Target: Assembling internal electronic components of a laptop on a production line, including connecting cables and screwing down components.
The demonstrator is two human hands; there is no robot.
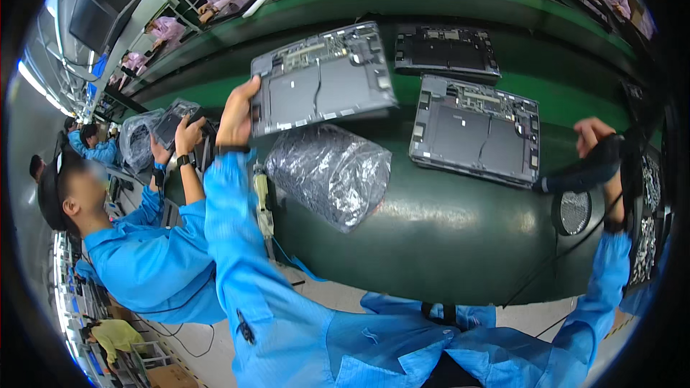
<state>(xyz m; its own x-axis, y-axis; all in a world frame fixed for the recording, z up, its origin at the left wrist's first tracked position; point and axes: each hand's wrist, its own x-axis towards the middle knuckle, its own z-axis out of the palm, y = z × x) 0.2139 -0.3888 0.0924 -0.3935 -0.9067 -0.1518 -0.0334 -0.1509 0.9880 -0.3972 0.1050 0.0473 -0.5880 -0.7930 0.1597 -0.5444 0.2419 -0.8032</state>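
My left hand [236, 113] grips the left edge of an opened laptop base [320, 85], raised and tilted above the bench, with its circuit board and flat battery showing. At the right, the fingers of my right hand [591, 134] curl behind a black tapered handheld object [593, 169], which hides most of the palm; its exact kind is unclear. The narrow end points left, close to the corner of a second opened laptop base [478, 129] lying on the bench. Farther back lies a third opened laptop base [447, 52]. A bundle in clear crinkled plastic [330, 172] rests below the raised laptop.
The green bench [431, 251] curves around me. A round mesh-topped item [576, 213] sits at its right, near a black cable. A yellowish electric screwdriver-like tool [263, 201] stands at the left edge. A co-worker in blue [154, 259] handles a dark item close on my left.
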